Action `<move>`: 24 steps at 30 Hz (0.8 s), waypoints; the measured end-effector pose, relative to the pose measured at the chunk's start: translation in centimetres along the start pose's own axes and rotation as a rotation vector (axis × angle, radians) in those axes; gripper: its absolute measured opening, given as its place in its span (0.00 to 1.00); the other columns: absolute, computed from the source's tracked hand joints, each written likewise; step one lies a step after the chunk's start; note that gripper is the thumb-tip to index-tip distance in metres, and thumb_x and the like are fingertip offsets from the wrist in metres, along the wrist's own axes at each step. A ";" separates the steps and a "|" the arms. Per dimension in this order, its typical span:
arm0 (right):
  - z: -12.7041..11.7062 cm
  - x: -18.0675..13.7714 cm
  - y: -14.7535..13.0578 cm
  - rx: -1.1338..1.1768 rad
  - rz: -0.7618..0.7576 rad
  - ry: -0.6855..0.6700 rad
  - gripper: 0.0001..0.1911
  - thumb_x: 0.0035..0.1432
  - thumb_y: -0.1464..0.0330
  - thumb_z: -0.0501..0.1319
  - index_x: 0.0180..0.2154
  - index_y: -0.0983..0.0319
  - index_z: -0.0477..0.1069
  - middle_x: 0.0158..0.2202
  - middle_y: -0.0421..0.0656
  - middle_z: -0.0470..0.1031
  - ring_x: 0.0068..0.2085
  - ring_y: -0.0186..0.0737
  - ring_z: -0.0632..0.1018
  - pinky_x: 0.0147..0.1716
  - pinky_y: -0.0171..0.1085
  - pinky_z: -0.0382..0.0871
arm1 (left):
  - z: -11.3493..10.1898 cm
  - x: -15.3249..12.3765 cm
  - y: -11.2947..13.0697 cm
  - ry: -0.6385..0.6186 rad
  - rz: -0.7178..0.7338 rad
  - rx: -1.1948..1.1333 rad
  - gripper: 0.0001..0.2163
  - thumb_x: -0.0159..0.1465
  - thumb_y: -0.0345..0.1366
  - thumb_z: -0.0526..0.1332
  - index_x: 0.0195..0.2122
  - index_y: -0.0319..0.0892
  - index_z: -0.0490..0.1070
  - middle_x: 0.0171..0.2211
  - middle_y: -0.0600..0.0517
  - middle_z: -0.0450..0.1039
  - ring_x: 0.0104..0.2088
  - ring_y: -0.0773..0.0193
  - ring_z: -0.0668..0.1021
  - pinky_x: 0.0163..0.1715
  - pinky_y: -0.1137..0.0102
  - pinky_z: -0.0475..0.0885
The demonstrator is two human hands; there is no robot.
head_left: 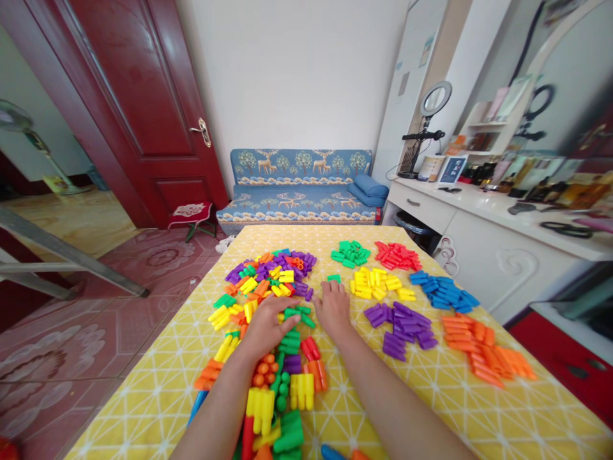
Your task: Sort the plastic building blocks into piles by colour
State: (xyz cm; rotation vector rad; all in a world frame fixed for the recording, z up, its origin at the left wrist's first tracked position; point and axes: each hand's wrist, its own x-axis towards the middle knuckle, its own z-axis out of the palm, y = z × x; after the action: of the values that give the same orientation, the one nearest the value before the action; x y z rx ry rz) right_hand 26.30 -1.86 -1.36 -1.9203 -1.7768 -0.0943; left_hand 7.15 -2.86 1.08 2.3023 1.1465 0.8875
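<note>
Just ahead of rt-hand fingers point(330, 289): green block point(334, 278).

Head-height, forward-down over table point(479, 409)

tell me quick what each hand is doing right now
Left hand: curled over the mixed heap of coloured plastic bullet-shaped blocks; whether it grips one cannot be told.
Right hand: open, flat on the yellow patterned tablecloth, holding nothing.

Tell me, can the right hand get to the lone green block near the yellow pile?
Probably yes. The right hand lies flat just short of the lone green block, with only bare tablecloth between them. The yellow pile sits off to the side.
</note>
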 end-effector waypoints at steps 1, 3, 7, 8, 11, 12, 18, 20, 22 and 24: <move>0.3 0.4 0.0 -0.021 0.009 0.003 0.14 0.58 0.64 0.59 0.45 0.63 0.70 0.44 0.53 0.69 0.48 0.52 0.67 0.45 0.46 0.62 | 0.0 0.0 -0.1 0.002 -0.002 0.001 0.14 0.61 0.42 0.62 0.47 0.51 0.76 0.47 0.50 0.78 0.49 0.55 0.76 0.58 0.54 0.61; 0.6 1.6 0.2 -0.054 0.018 0.001 0.15 0.59 0.62 0.59 0.45 0.64 0.70 0.46 0.54 0.69 0.49 0.52 0.67 0.46 0.46 0.61 | 0.1 0.0 -0.3 0.011 -0.001 -0.001 0.13 0.61 0.43 0.62 0.47 0.50 0.76 0.47 0.50 0.78 0.49 0.55 0.76 0.57 0.55 0.63; 0.8 4.1 1.1 -0.076 0.030 -0.019 0.13 0.60 0.64 0.56 0.42 0.65 0.71 0.45 0.53 0.70 0.49 0.51 0.67 0.47 0.45 0.61 | 0.1 -0.1 -0.4 0.020 0.006 -0.010 0.13 0.61 0.42 0.62 0.46 0.49 0.77 0.46 0.50 0.78 0.48 0.55 0.76 0.54 0.57 0.67; 0.9 4.5 1.2 -0.076 0.033 -0.019 0.12 0.61 0.65 0.56 0.41 0.65 0.71 0.44 0.53 0.70 0.49 0.50 0.67 0.47 0.45 0.61 | 0.1 -0.1 -0.4 0.017 0.007 -0.014 0.13 0.61 0.42 0.62 0.46 0.48 0.77 0.46 0.50 0.78 0.48 0.55 0.76 0.53 0.58 0.68; 1.1 5.1 1.4 -0.084 0.062 0.001 0.13 0.61 0.67 0.53 0.42 0.67 0.71 0.45 0.55 0.69 0.50 0.51 0.66 0.48 0.46 0.60 | 0.2 -0.1 -0.4 0.019 0.009 -0.029 0.13 0.61 0.42 0.63 0.46 0.49 0.77 0.45 0.50 0.78 0.47 0.55 0.77 0.51 0.60 0.70; 1.2 5.1 1.4 -0.088 0.082 0.013 0.13 0.61 0.67 0.53 0.43 0.68 0.70 0.46 0.57 0.68 0.50 0.53 0.66 0.48 0.47 0.59 | 0.3 -0.1 -0.5 0.020 0.007 -0.032 0.13 0.61 0.42 0.63 0.46 0.49 0.77 0.45 0.50 0.78 0.47 0.56 0.77 0.51 0.60 0.70; 1.8 4.6 0.9 -0.091 0.165 0.055 0.15 0.61 0.66 0.53 0.45 0.69 0.68 0.48 0.61 0.67 0.52 0.58 0.65 0.49 0.51 0.57 | 0.3 -0.1 -0.5 0.026 0.006 -0.028 0.13 0.61 0.43 0.62 0.46 0.49 0.77 0.45 0.50 0.79 0.47 0.56 0.77 0.52 0.60 0.69; 1.9 4.6 0.9 -0.088 0.170 0.060 0.15 0.60 0.66 0.53 0.45 0.68 0.68 0.49 0.60 0.67 0.53 0.59 0.64 0.50 0.52 0.56 | 0.2 -0.1 -0.4 0.021 0.007 -0.026 0.13 0.61 0.44 0.62 0.46 0.49 0.77 0.45 0.50 0.79 0.47 0.56 0.77 0.52 0.60 0.69; 2.1 4.7 1.0 -0.089 0.169 0.068 0.15 0.60 0.66 0.53 0.45 0.67 0.68 0.48 0.60 0.67 0.53 0.59 0.64 0.50 0.52 0.56 | 0.1 -0.1 -0.2 0.018 0.004 -0.025 0.13 0.61 0.43 0.62 0.46 0.49 0.77 0.45 0.50 0.79 0.47 0.56 0.77 0.52 0.60 0.69; 2.2 4.8 1.1 -0.093 0.161 0.075 0.14 0.60 0.66 0.53 0.45 0.66 0.68 0.48 0.59 0.68 0.53 0.58 0.65 0.50 0.52 0.56 | 0.1 0.0 -0.2 0.016 0.001 -0.025 0.13 0.61 0.43 0.63 0.46 0.49 0.77 0.45 0.50 0.79 0.47 0.55 0.77 0.52 0.59 0.69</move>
State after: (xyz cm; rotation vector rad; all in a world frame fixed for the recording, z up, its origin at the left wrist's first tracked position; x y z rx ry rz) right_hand 27.35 3.38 -1.79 -2.0899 -1.5881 -0.1931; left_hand 7.12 -2.82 0.88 2.2799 1.1355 0.9172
